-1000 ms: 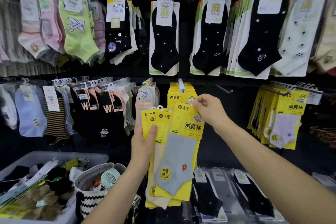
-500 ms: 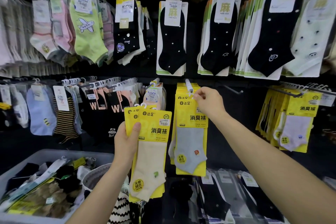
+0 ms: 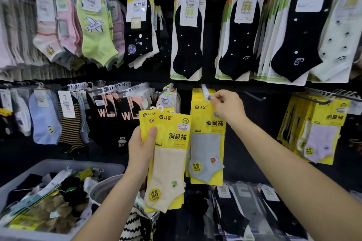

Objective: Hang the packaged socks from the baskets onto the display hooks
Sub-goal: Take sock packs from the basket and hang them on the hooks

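My left hand (image 3: 141, 147) grips a small stack of yellow-carded sock packs (image 3: 170, 154); the front one holds a cream sock. My right hand (image 3: 228, 106) pinches the top of a yellow pack with a grey sock (image 3: 207, 146) right at the tip of a white display hook (image 3: 206, 92). That pack hangs in front of several matching yellow packs on the same hook. At the lower left stands a grey plastic basket (image 3: 82, 164) full of mixed socks. A round striped fabric basket (image 3: 109, 186) sits beside it, partly hidden by my left arm.
The wall is packed with hanging socks: black ones (image 3: 187, 41) above, striped and pastel ones (image 3: 70, 121) to the left, more yellow packs (image 3: 321, 131) to the right. A bare hook (image 3: 254, 96) juts out right of my right hand. Black sock packs (image 3: 244, 215) lie below.
My right hand carried the grey-sock pack up from the stack to the hook's tip. My left hand, with the remaining packs, shifted a little left, and the cream sock now shows in front.
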